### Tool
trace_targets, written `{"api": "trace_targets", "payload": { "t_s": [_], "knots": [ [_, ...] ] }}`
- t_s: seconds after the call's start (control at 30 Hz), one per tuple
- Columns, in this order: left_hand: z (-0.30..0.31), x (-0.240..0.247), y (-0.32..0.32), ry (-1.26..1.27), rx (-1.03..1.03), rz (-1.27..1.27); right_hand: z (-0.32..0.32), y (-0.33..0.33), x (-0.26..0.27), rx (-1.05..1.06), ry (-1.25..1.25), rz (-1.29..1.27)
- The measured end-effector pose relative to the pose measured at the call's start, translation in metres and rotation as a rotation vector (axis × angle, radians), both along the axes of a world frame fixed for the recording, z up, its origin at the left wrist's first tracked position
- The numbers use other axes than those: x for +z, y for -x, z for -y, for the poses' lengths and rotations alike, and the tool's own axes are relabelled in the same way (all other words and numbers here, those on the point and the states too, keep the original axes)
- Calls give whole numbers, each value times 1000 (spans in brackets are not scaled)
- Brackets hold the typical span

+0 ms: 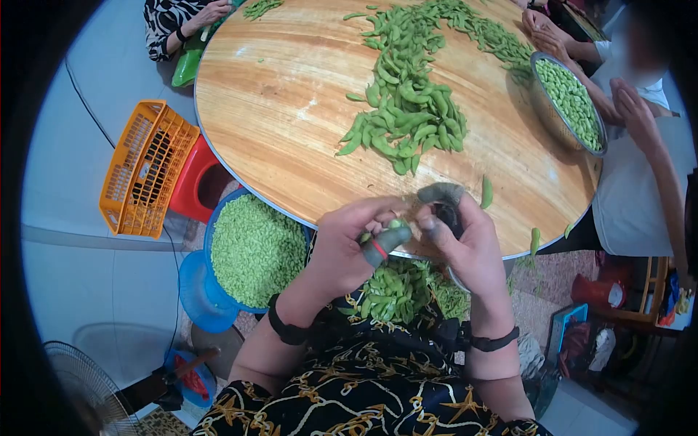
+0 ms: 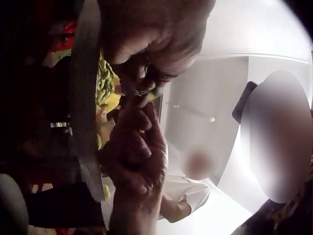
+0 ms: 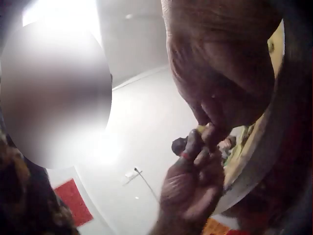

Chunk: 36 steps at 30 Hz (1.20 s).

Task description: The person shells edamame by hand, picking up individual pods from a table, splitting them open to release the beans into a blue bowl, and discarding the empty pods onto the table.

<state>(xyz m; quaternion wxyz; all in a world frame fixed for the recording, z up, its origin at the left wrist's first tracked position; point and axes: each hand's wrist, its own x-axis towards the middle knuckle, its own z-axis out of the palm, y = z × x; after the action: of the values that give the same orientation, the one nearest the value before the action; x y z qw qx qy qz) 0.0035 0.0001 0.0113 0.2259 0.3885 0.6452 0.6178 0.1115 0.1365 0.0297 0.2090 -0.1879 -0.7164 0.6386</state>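
My left hand (image 1: 349, 243) pinches a green soybean pod (image 1: 396, 224) between thumb and fingers, its thumb in a grey cover tied with a red band. My right hand (image 1: 472, 243) meets it from the other side, fingers curled, with thumb and fingertips at the pod's end. Grey and black covers (image 1: 440, 192) wrap fingers of the right hand. Both hands are above the near edge of the round wooden table (image 1: 291, 109). In the right wrist view the fingertips of both hands come together around the pod, which they mostly hide. A heap of pods (image 1: 414, 120) lies beyond the hands.
A blue basin of shelled beans (image 1: 258, 251) stands at left below the table. Pods (image 1: 392, 291) lie below the table edge, under my hands. A metal colander (image 1: 567, 105) of beans sits at the right edge, beside other people's hands. An orange crate (image 1: 138, 171) is at left.
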Motion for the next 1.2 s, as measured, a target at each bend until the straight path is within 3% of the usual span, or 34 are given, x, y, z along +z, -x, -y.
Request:
{"api": "trace_targets", "payload": {
  "t_s": [0.13,0.27,0.33,0.43,0.5,0.57,0.6,0.63,0.67,0.7,0.77,0.93,1.03,1.1,1.17,1.2],
  "knots": [
    [1,15,-3,105,19,-149,11,3,10,54,-48,62],
    [4,3,4,-55,-45,-456,14,7,4,16,120,42],
    [4,-2,4,-131,-44,-578,13,10,2,124,868,-102],
    [2,-10,-1,-184,-16,-411,8,10,-3,213,988,-130],
    [1,-14,-4,-411,98,326,-12,3,4,520,452,65],
    [1,-13,13,-377,96,277,-17,6,11,472,175,78],
    [0,-5,15,-401,102,517,-20,12,10,471,176,79],
    [-1,1,15,-418,106,759,-24,23,7,203,-185,138],
    [-6,2,11,-386,133,759,-28,32,5,-74,-545,190],
    [-6,0,11,-385,129,757,-30,40,2,-79,-545,188],
    [-3,-6,10,-360,53,730,-29,51,-6,-148,-934,400],
    [3,-2,8,-265,26,743,-26,44,-11,-202,-922,437],
    [-11,1,0,-231,37,726,-24,34,-7,-293,-840,275],
    [-17,-1,-3,-247,27,713,-17,23,-2,-91,-172,165],
    [-21,-6,-5,-334,-55,839,-5,16,10,39,178,95],
    [-19,0,-6,-348,-22,951,0,13,9,54,174,94]
  ]
}}
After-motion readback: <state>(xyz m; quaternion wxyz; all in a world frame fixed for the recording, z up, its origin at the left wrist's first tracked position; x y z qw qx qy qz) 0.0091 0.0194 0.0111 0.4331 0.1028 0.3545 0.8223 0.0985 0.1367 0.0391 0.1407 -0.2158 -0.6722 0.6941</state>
